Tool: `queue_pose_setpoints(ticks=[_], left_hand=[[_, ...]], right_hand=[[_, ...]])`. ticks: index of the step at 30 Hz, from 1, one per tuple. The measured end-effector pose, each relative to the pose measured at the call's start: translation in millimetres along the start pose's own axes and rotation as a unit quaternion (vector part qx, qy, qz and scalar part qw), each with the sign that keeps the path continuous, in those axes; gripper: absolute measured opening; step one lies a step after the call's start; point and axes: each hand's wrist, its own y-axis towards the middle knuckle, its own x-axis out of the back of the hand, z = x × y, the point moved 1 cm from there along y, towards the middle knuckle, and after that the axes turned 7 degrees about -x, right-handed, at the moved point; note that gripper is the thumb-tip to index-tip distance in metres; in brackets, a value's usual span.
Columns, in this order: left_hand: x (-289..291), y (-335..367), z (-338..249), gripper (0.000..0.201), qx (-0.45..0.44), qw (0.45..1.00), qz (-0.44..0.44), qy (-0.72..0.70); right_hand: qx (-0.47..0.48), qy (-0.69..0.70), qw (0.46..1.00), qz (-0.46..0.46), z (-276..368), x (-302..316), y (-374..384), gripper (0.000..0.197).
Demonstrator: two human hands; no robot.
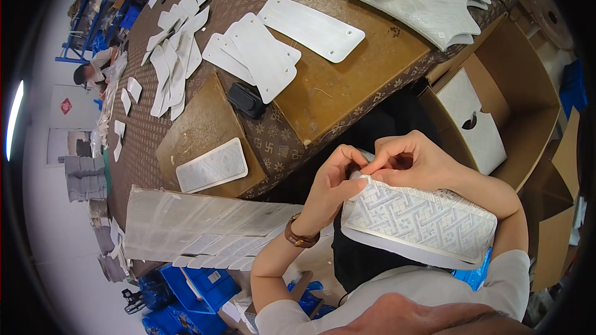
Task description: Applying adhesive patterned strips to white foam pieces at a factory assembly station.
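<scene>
A white panel with a silvery lattice pattern point(419, 217) lies tilted over my lap, with a plain pale layer showing along its lower edge. My left hand point(335, 180) pinches its upper left corner between thumb and fingers. Close beside it, my right hand point(416, 161) has its fingertips closed at the same corner. The fingertips of both hands nearly meet there, and whatever fine piece lies between them is too small to make out. My right forearm passes behind the panel's right end.
Plain white panels with corner holes point(310, 28) and a black case point(246, 100) lie on the table. A patterned panel point(212, 166) rests near its edge. White pieces point(177, 65) are heaped farther left. A cardboard box point(528, 87) stands right, blue bins point(202, 288) lower left. Another person point(99, 69) sits far left.
</scene>
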Motion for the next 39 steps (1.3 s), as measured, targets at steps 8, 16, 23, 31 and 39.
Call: queue_pose_setpoints(ticks=[8,16,23,31,39], left_hand=[[0,-3,-3,0.031,-0.021,1.000,0.017,-0.005],[1,-5,6,0.033,-0.063,0.998,0.029,0.001],[2,-8,8,0.035,-0.084,0.996,0.022,-0.029],[0,-8,11,0.031,-0.108,0.994,0.018,-0.019],[-2,-4,14,0.029,-0.129,0.991,0.035,-0.019]], right_hand=[[0.007,-0.023,1.000,-0.004,-1,-2,-2,0.016],[0.002,-0.015,1.000,-0.009,-2,-1,-3,0.017],[0.006,-0.023,1.000,-0.017,-1,1,-3,0.019],[0.024,-0.041,0.998,-0.031,1,0,-5,0.019],[0.030,-0.048,0.998,-0.029,1,-1,-5,0.019]])
